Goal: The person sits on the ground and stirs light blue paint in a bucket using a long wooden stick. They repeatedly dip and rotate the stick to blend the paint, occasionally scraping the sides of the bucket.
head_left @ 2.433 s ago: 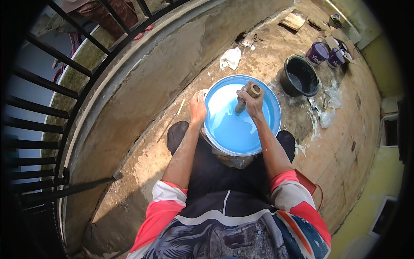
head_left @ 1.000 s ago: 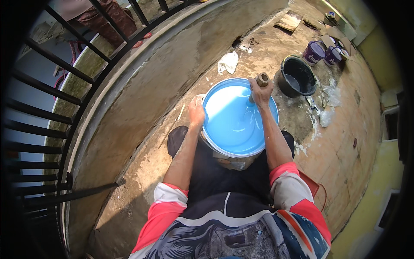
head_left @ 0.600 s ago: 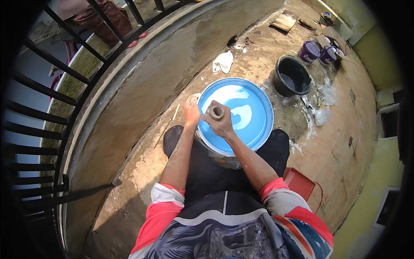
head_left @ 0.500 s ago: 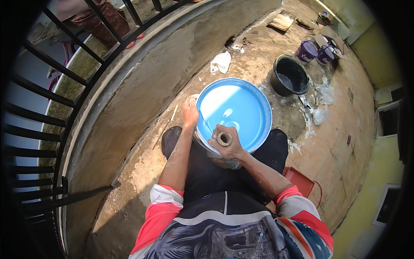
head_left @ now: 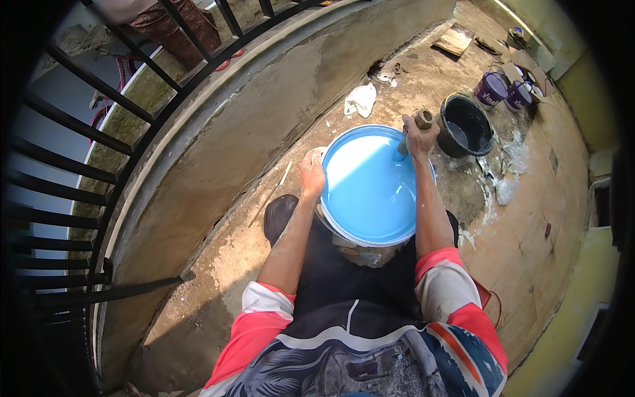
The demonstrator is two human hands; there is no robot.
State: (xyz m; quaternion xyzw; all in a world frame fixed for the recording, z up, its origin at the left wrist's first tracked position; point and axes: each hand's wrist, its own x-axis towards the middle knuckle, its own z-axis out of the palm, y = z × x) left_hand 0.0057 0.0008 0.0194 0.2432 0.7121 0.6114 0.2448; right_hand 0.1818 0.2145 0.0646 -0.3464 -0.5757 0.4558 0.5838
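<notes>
A wide bucket [head_left: 358, 239] of light-blue paint [head_left: 367, 195] stood between the dark-trousered legs [head_left: 370, 284] of a seated person, sunlight falling across part of its glossy surface. The right hand [head_left: 421, 140] was closed around a thick, round pole [head_left: 424, 119], which dipped into the paint near the far right rim. The left hand [head_left: 312, 173] gripped the bucket's left edge.

Around them spread a worn, stained floor [head_left: 225, 248], bare and earthy-looking near the bucket, tiled farther right, and split between sun and shade. A thin stick [head_left: 271, 193] lay left of the bucket and a crumpled white cloth [head_left: 360, 100] just beyond it. To the upper right stood a black pail [head_left: 466, 126], with two purple tubs [head_left: 491, 90] behind. White splashes [head_left: 488, 206] and clear plastic [head_left: 508, 190] marked the ground nearby.

A low concrete wall [head_left: 264, 99] topped by black railings [head_left: 99, 85] bounded the left side; beyond it stood another person [head_left: 182, 33] in a dark-red garment. A yellow wall [head_left: 562, 311] closed off the right.
</notes>
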